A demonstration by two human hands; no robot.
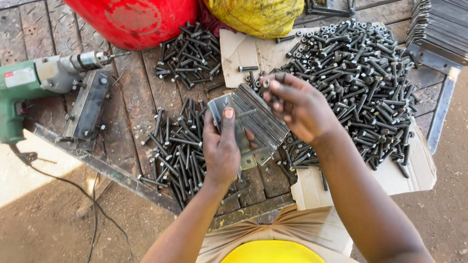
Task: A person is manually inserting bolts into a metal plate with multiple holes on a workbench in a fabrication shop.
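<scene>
While the left hand (222, 151) clasps a stack of grey, flat metal brackets (256, 119) above the wooden table (131, 87), the right hand (297, 104) pinches a nut (266, 83) at the stack's upper edge.

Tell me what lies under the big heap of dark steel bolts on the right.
The heap of dark steel bolts lies on a flattened brown cardboard sheet, which rests on the weathered wooden plank table. How much cardboard and wood runs beneath the heap's middle is covered by the bolts.
</scene>
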